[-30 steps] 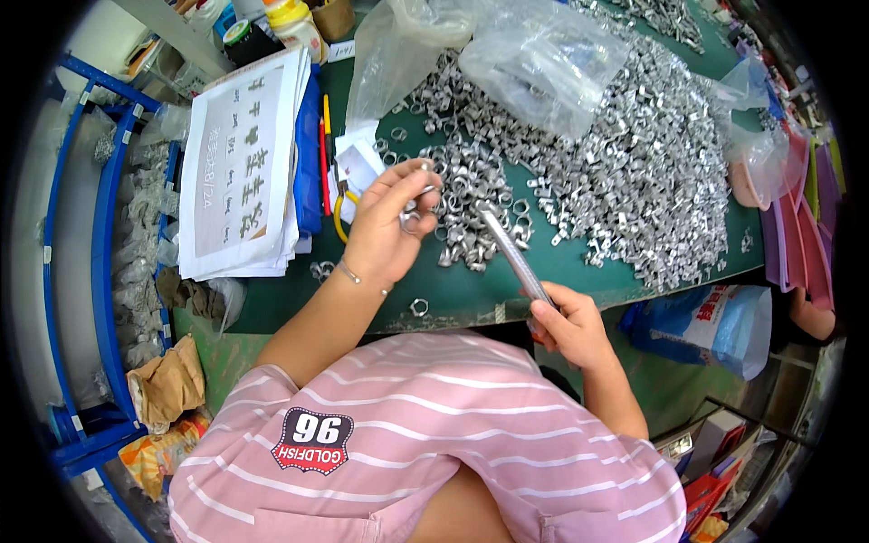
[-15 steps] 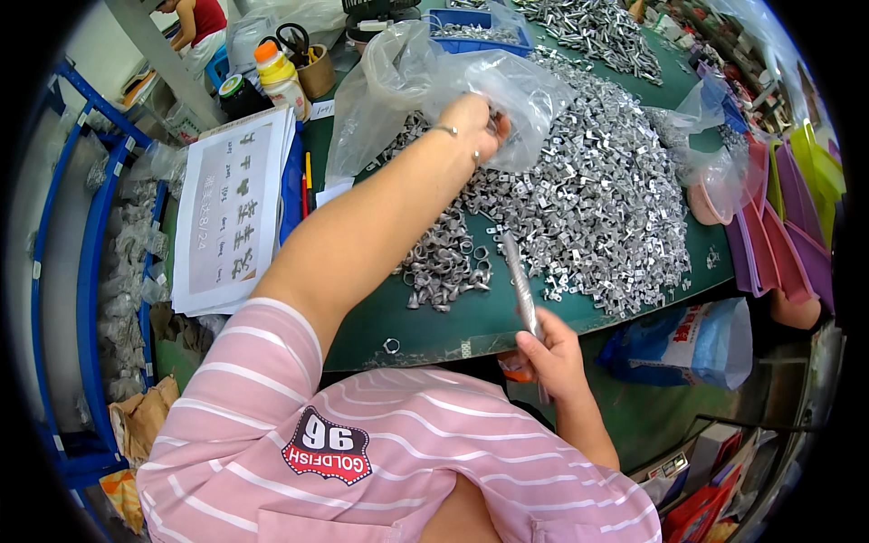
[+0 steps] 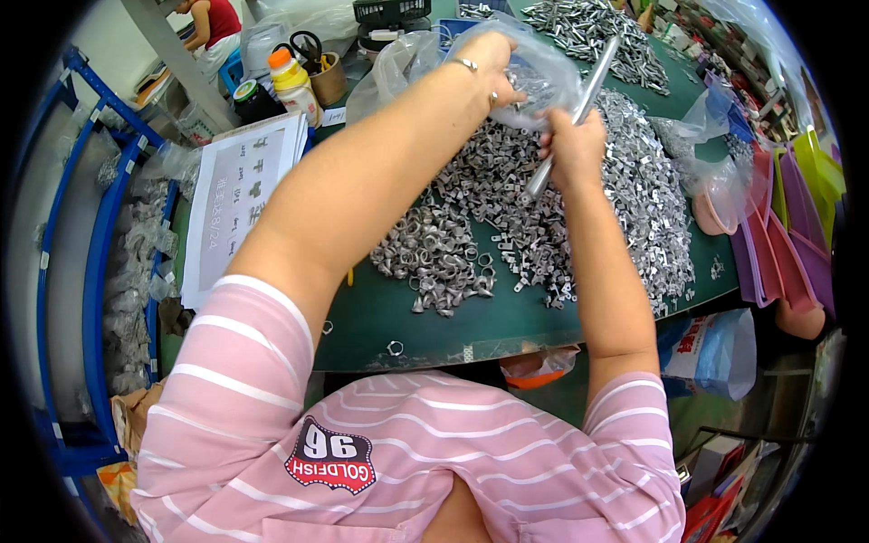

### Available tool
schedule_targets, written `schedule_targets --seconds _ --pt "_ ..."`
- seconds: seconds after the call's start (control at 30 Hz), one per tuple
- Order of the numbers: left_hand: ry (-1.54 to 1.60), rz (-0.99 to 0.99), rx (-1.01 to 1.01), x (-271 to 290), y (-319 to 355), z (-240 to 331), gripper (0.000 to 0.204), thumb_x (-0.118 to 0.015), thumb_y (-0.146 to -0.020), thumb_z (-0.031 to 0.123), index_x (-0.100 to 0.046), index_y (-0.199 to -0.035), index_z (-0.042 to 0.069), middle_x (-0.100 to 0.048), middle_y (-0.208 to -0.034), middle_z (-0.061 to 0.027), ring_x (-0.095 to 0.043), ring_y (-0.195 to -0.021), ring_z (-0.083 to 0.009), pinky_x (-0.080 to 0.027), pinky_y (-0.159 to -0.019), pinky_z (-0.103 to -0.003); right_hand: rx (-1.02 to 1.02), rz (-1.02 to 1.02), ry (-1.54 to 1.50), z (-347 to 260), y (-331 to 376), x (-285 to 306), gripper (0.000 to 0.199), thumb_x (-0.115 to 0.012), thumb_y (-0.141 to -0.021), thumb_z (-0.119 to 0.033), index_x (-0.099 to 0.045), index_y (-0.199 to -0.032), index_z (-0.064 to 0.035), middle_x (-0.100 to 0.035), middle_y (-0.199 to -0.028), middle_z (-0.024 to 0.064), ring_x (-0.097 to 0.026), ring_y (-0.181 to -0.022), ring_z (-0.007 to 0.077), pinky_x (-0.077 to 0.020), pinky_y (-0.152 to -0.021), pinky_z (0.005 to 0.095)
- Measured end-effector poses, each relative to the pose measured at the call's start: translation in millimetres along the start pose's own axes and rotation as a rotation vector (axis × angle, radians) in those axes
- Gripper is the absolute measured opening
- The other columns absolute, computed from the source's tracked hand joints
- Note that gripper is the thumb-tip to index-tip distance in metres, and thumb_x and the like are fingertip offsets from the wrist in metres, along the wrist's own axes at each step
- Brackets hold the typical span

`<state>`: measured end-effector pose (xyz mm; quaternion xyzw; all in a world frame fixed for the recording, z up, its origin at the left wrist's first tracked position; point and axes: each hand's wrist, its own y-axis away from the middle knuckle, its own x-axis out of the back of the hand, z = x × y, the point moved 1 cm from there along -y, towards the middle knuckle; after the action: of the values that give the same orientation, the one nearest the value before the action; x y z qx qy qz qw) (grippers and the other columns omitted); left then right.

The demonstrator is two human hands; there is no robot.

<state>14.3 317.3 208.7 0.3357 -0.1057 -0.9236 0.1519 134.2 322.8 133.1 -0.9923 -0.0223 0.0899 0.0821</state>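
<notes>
Both my hands are raised over the far side of the green table (image 3: 389, 317), at a clear plastic bag (image 3: 543, 86). My left hand (image 3: 493, 68) grips the bag near its mouth, its fingers partly hidden behind the film. In my right hand (image 3: 577, 149) is a slanting silver metal rod (image 3: 595, 77), sticking out above and below the fist. The right fingertips touch or nearly touch the bag's edge. Small grey metal pieces (image 3: 534, 235) lie heaped below the hands. Nearer me is a smaller pile of metal rings (image 3: 434, 262).
A heap of longer metal parts (image 3: 606, 36) lies at the back, by a blue tray (image 3: 450, 32). Left stand a bottle (image 3: 291, 86), a cup with scissors (image 3: 328, 80) and a printed sheet (image 3: 240, 195). Coloured plastic bins (image 3: 769, 244) are at the right. Another person (image 3: 213, 27) sits far left.
My right hand has risen from the table's near edge up to the bag, carrying the rod. My left hand has moved up and away, lifting the bag off the heap.
</notes>
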Motion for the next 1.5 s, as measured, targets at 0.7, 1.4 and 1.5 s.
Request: schedule_targets --seconds 0.7,1.4,1.5 --pt "-2.168 -0.312 -0.654 89.7 118.6 128.2 0.009 -0.065 -0.069 0.011 -0.063 -0.074 0.003 -0.063 -0.074 -0.0161 -0.06 -0.068 -0.0296 -0.047 -0.062 -0.036 -0.2 -0.551 -0.228 -85.5 20.9 -74.5 0.017 -0.064 -0.078 -0.01 -0.05 -0.081 -0.0004 -0.051 -0.065 0.005 -0.053 -0.051 0.0106 -0.0396 -0.039 0.0221" --pt "-2.409 -0.138 -0.476 206.8 63.7 76.1 0.037 -0.07 -0.066 0.009 -0.06 -0.101 0.009 -0.063 -0.095 -0.0123 -0.06 -0.09 -0.0279 -0.046 -0.079 -0.036 -0.43 -0.533 -0.104 -3.2 52.1 -82.4 0.021 -0.057 -0.083 -0.014 -0.045 -0.095 -0.0003 -0.061 -0.079 0.0113 -0.052 -0.053 0.0091 -0.0391 -0.039 0.0207" --pt "-2.351 -0.159 -0.561 205.4 69.9 76.5 0.044 -0.074 -0.062 0.013 -0.059 -0.103 0.009 -0.062 -0.098 -0.0104 -0.059 -0.093 -0.0272 -0.044 -0.083 -0.037 -0.474 -0.468 -0.191 0.1 66.1 -55.4 0.014 -0.056 -0.083 -0.013 -0.046 -0.086 -0.003 -0.058 -0.072 0.0072 -0.049 -0.049 0.0083 -0.0376 -0.037 0.0207"
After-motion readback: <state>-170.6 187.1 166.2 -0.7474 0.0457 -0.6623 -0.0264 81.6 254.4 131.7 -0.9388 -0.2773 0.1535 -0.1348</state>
